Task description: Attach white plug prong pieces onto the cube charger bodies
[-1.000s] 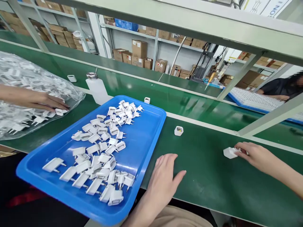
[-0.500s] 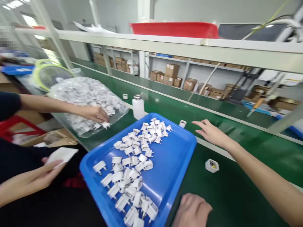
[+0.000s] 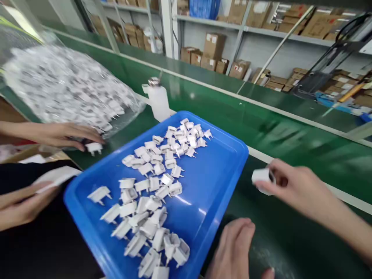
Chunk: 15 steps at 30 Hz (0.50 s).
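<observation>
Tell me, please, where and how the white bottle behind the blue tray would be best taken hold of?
Probably around the bottle's straight white body, from the front right, where the green bench is bare. It stands upright; the metal cap is narrow, and the blue tray and the bag of parts crowd its other sides.

A glossy blue plastic tray (image 3: 221, 186) holds smooth white plastic plugs (image 3: 157, 182) on a matt green table (image 3: 290, 139).

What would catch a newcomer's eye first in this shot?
The blue tray in the middle of the green bench, strewn with white plug parts. To its right, the right hand holds a small white housing. At far left, a clear bag bulges with more plugs, another person's hand at its mouth.
</observation>
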Available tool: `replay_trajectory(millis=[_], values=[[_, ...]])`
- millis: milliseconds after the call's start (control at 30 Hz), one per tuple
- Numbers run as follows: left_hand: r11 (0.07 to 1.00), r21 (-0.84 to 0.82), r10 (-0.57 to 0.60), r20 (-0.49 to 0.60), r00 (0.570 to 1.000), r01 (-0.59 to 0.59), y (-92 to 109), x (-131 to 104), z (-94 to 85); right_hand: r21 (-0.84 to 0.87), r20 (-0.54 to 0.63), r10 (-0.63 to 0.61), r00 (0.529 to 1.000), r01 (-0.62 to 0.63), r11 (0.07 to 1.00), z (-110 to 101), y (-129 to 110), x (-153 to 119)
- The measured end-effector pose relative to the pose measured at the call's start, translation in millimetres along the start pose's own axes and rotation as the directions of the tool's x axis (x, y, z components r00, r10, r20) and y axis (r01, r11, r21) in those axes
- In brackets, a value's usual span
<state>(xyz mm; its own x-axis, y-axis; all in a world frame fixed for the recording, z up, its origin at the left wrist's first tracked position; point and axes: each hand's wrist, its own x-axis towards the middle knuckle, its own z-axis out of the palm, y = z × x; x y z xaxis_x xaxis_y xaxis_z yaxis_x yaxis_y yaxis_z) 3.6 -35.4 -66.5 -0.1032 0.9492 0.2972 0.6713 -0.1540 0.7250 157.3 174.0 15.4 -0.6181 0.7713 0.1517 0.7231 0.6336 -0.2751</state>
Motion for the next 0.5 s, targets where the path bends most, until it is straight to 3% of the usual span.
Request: replay_trajectory(millis=[100,200,267,400,500], values=[[0.999,-0.006,0.047,-0.103,0.994,-0.048,9,-1,12.0,-0.060,-0.013,-0.146,0.989,0.145,0.988,17,-49,-66],[0.990,-0.004,0.137,-0.058,0.989,-0.137,5,8,6.9,-0.005,0.102,-0.190,0.976,0.192,0.981,26,-68,-91],[0.990,-0.053,0.128,0.006,0.992,-0.127,2,14,0.8,0.060,0.167,-0.144,0.975,0.136,0.989,20,-60,-88],[0.984,-0.158,0.096,0.062,0.993,-0.085,-1,18,-4.2,-0.057,0.014,0.097,0.995,-0.096,0.994,-1,-15,-62],[0.977,-0.197,0.101,0.102,0.990,-0.079,-2,17,-2.5,-0.053,0.065,0.153,0.986,-0.150,0.987,-1,10,-46]])
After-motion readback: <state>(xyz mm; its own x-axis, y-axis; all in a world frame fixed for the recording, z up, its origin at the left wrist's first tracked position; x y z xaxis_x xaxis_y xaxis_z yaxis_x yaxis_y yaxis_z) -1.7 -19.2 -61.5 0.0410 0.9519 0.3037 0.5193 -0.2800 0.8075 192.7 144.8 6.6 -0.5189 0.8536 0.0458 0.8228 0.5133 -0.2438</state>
